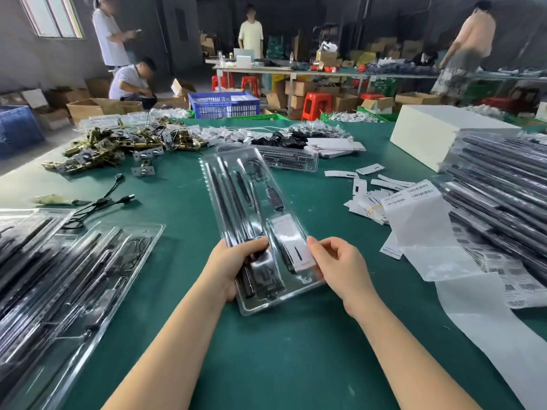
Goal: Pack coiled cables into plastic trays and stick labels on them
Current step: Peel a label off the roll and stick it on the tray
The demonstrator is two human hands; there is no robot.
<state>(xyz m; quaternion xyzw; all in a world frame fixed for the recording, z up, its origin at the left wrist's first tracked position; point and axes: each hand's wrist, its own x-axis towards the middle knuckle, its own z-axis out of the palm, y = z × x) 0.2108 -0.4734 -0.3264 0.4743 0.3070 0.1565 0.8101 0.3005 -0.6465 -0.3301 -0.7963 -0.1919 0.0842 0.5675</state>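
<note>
Presently, labelling stage: left hand (233, 264) and right hand (337, 267), each grip closed on the plastic tray (251, 214) above the desk (296, 350); white label (291, 244) apparently needs pressing flat next.

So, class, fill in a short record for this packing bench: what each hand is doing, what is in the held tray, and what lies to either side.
left hand: grips the clear tray's near left edge
right hand: pinches the tray's right edge
clear tray: lifted at an angle, holds black rods and a coiled cable
left side: filled trays, loose black cable
right side: barcode label strip, stacked packs
surface: green table
</note>
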